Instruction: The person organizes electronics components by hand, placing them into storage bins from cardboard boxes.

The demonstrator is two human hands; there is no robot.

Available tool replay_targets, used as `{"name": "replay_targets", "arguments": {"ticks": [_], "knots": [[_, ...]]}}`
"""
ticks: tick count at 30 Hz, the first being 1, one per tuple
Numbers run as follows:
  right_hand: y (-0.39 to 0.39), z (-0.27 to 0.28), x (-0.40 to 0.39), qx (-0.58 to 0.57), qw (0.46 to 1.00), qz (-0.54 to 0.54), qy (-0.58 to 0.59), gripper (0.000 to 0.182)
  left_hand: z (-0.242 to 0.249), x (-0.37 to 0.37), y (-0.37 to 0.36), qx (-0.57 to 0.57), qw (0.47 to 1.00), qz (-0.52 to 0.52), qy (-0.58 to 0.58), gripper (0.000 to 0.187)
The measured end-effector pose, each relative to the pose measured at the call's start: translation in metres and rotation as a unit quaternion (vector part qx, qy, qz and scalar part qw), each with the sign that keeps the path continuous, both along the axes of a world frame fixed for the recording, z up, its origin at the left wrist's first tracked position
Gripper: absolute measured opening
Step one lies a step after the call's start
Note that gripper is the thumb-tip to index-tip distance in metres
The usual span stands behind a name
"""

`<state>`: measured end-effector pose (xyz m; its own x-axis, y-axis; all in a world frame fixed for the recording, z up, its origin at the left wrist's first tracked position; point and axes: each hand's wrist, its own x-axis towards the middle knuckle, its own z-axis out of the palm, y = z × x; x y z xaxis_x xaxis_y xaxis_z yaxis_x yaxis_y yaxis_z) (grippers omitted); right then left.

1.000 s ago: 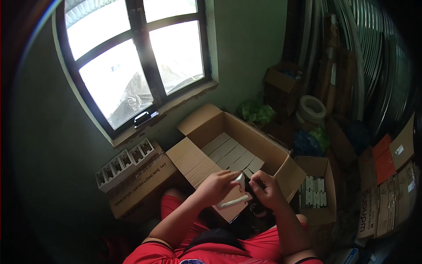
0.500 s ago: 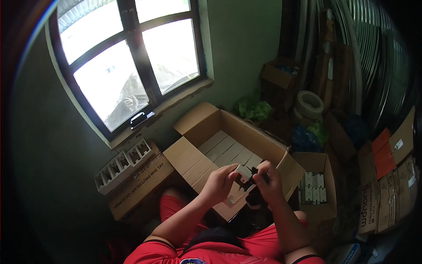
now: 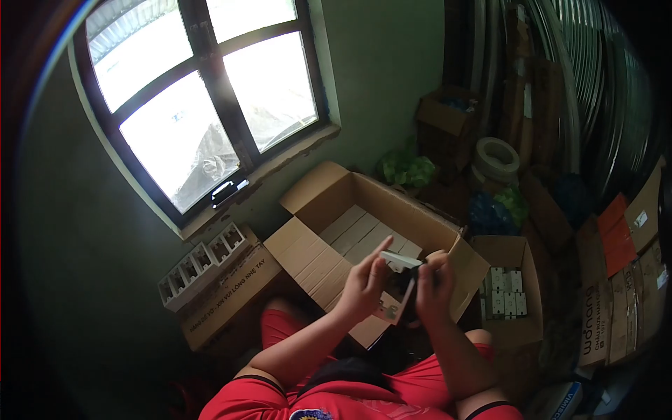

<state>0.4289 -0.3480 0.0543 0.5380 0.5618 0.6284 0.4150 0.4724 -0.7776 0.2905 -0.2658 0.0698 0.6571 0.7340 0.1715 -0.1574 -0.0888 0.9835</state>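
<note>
My left hand (image 3: pixel 362 288) supports the left side of a white frame-like part (image 3: pixel 400 262), its thumb and index finger pointing up beside it. On the other side, my right hand (image 3: pixel 435 285) is closed around a black piece (image 3: pixel 408 281) at the part's right edge. Both hands are above the near side of a large open cardboard box (image 3: pixel 402 204). Inside that box lie rows of pale flat boxes (image 3: pixel 355 233). How the black piece joins the white part is too dark to tell.
White frames (image 3: pixel 203 264) stand in a row on a closed carton (image 3: pixel 227 301) at left. A smaller box (image 3: pixel 521 262) at right holds several white parts (image 3: pixel 507 294). Behind are a tape-like roll (image 3: pixel 497 159), green bags (image 3: pixel 408 168) and a window (image 3: pixel 269 87).
The white part has turned in my hands and now stands more upright. My left fingers have straightened upward. The view has shifted slightly.
</note>
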Motion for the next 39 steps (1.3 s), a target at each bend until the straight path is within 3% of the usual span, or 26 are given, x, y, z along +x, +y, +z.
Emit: {"name": "replay_targets", "arguments": {"ticks": [3, 6, 8, 12, 16, 17, 19, 21, 25, 28, 32, 35, 38, 39], "knots": [[-0.001, 0.006, -0.003, 0.035, 0.997, -0.035, 0.062, 0.016, 0.002, 0.002, -0.006, -0.03, 0.999, 0.003, -0.025, 0.051], [-0.002, -0.001, -0.01, -0.02, 0.999, 0.006, -0.037, 0.019, 0.003, 0.004, 0.008, -0.123, 0.984, 0.062, -0.112, 0.053], [-0.007, 0.0, -0.022, -0.04, 0.998, 0.049, -0.018, 0.02, 0.017, 0.005, 0.016, -0.172, 0.97, 0.109, -0.13, 0.052], [-0.006, -0.001, -0.002, 0.005, 1.0, 0.014, -0.012, 0.021, 0.0, 0.0, 0.007, -0.126, 0.991, -0.027, -0.035, 0.053], [-0.004, 0.009, 0.003, 0.028, 0.994, 0.027, 0.107, 0.021, 0.002, 0.0, -0.01, -0.165, 0.985, -0.053, -0.013, 0.047], [-0.003, 0.007, 0.001, 0.025, 0.991, 0.032, 0.128, 0.023, 0.004, 0.003, -0.007, -0.193, 0.98, -0.007, -0.039, 0.048], [-0.004, 0.008, -0.006, -0.011, 0.995, 0.086, 0.048, 0.025, 0.008, 0.012, 0.001, -0.248, 0.961, 0.082, -0.093, 0.048], [-0.007, 0.003, -0.012, -0.052, 0.99, 0.127, 0.032, 0.029, -0.003, 0.004, 0.02, -0.239, 0.964, 0.034, -0.112, 0.049], [-0.008, 0.001, 0.006, 0.011, 0.998, 0.054, 0.017, 0.025, -0.017, 0.001, 0.011, -0.18, 0.981, -0.065, -0.007, 0.049], [-0.008, 0.022, 0.021, 0.013, 0.999, -0.031, -0.042, 0.022, -0.02, -0.003, -0.009, -0.236, 0.965, -0.102, 0.042, 0.047], [-0.008, 0.018, 0.018, -0.015, 0.999, 0.007, 0.045, 0.015, -0.01, 0.001, -0.013, -0.245, 0.964, -0.099, 0.014, 0.047], [-0.012, 0.021, 0.014, 0.03, 0.996, -0.042, 0.066, 0.013, -0.009, 0.005, -0.012, -0.234, 0.966, -0.112, 0.0, 0.048], [-0.02, 0.024, 0.011, 0.051, 0.997, -0.022, 0.056, 0.013, -0.014, 0.005, -0.007, -0.243, 0.966, -0.089, -0.004, 0.052], [-0.017, 0.02, 0.016, 0.041, 0.996, -0.031, -0.068, 0.019, -0.016, 0.01, -0.007, -0.243, 0.967, -0.072, -0.017, 0.048]]}}
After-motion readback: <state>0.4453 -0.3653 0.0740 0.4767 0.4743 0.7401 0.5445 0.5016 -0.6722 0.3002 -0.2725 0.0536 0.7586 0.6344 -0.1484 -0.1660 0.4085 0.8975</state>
